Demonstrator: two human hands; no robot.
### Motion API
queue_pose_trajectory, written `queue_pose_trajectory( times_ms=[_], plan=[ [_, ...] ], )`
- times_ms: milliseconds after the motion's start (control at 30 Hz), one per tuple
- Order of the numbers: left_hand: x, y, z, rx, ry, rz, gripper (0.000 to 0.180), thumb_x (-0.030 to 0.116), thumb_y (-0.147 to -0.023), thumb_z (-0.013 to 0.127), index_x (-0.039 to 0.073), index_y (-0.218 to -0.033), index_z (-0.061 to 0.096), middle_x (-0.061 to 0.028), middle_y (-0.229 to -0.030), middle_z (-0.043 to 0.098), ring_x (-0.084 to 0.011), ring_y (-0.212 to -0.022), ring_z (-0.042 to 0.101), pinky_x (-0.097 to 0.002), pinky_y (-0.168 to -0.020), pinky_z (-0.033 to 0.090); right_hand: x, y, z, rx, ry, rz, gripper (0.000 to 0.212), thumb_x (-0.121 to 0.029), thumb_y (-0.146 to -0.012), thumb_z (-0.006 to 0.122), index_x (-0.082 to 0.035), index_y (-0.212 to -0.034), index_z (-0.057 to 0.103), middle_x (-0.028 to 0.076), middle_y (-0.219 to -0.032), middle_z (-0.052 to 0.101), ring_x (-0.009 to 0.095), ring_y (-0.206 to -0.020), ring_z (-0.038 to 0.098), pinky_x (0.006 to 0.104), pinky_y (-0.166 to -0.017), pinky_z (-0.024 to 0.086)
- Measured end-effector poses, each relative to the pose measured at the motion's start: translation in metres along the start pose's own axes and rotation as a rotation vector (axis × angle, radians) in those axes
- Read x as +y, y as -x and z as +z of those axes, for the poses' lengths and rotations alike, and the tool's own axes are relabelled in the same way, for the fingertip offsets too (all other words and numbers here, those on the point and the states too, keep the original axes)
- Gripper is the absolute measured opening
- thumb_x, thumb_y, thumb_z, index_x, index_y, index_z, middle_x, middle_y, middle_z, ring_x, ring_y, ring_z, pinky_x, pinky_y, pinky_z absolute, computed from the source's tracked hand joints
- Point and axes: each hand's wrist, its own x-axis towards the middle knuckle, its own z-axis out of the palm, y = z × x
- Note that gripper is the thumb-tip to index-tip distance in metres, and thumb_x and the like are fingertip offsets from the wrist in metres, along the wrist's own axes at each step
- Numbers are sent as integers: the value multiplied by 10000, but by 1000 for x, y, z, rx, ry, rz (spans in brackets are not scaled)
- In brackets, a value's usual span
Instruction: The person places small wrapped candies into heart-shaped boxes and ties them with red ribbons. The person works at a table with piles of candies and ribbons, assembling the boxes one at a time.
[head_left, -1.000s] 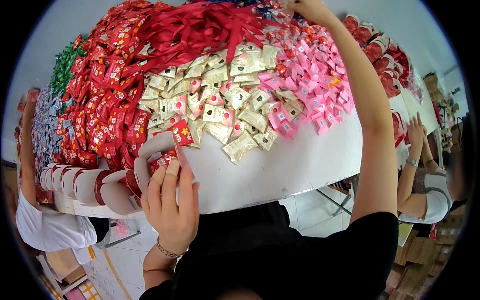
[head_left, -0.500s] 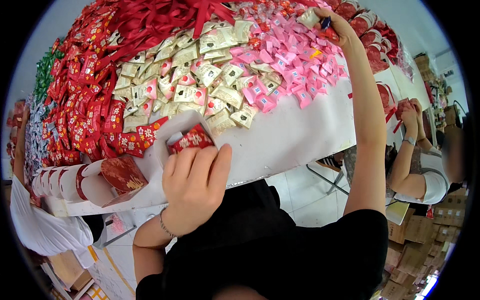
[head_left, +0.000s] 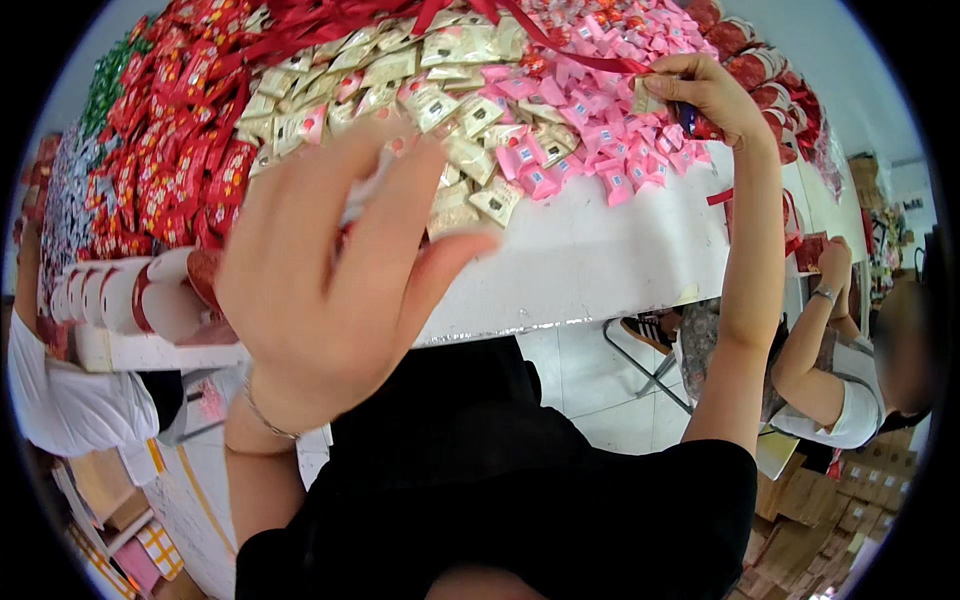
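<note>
Looks like glossy, crinkled printed film on the red packets (head_left: 185, 150). Softer satin sheen on the cream packets (head_left: 390, 68), with puffy faces and flattened seals. Smooth, light-sheen wrap on the pink packets (head_left: 605, 140). In right hand (head_left: 715, 95): dark blue wrapper (head_left: 687, 118), shiny, foil or film, can't tell which. Satin-smooth cloth for the red ribbon (head_left: 315, 28). Smooth matt white card inside the boxes (head_left: 125, 300). Smooth, faintly shiny white on the tabletop (head_left: 540, 265); silvery, rough-looking strip along its edge. Matt black cloth on the shirt (head_left: 520, 520). Metal-looking bracelet (head_left: 265, 418). Matt brown cardboard for the cartons (head_left: 815, 485).
</note>
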Motion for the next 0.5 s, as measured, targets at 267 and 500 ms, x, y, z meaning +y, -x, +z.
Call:
queue_pose_trajectory(
  times_ms=[267, 500],
  plan=[
    [-20, -133, 61, -706, 490, -289, 217, 81, -898, 548, -114, -932, 638, -196, -826, 686, -261, -718, 673, -359, -616, 547, -68, 2, 31, 12, 246, -220, 126, -27, -825, 685, 36, -929, 715, 38, -752, 664, 99, -732, 595, 242, -672, 467],
    [-164, -162, 86, -206, -168, -84, 558, 250, -880, 671, -52, -1314, 492, -253, -1219, 595, -305, -1004, 661, -397, -823, 554, -6, 63, 52, -54, 758, -50, 329, -188, -799, 720, -14, -1074, 668, 69, -724, 644, 91, -658, 568, 278, -588, 444]
  ],
)
